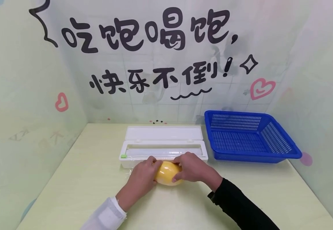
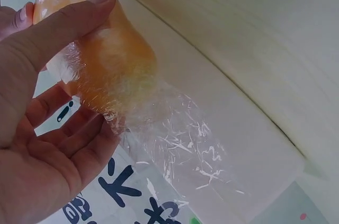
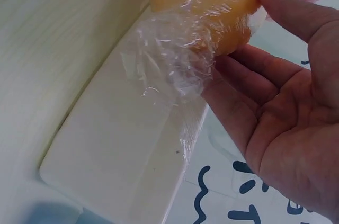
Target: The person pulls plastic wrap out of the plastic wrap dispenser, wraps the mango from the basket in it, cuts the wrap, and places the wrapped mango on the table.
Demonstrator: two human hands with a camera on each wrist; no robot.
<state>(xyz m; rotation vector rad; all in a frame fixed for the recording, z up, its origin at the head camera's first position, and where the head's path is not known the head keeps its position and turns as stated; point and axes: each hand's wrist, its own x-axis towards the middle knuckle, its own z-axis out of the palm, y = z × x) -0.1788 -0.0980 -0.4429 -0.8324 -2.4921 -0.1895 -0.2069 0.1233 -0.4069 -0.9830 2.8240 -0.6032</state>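
Observation:
Between both hands sits a rounded yellow-orange fruit [image 1: 166,174], narrowing towards one end in the left wrist view and covered in shiny cling film [image 2: 180,139]. My left hand [image 1: 141,175] grips its left side, thumb over the surface and fingers underneath. On the other side my right hand [image 1: 193,167] holds it between thumb and fingers. Loose, crinkled wrap [image 3: 172,57] bunches beside the fruit in the right wrist view. Directly behind is a white cling film dispenser [image 1: 127,164], its lid [image 1: 163,133] raised back and a film roll [image 1: 163,151] inside.
A blue plastic basket [image 1: 255,155] stands on the table at the back right, close beside the dispenser. A small green slider [image 1: 123,156] sits at the dispenser's left end. Printed wall sheets [image 1: 160,111] enclose the pale table [image 1: 83,179] at the back and sides.

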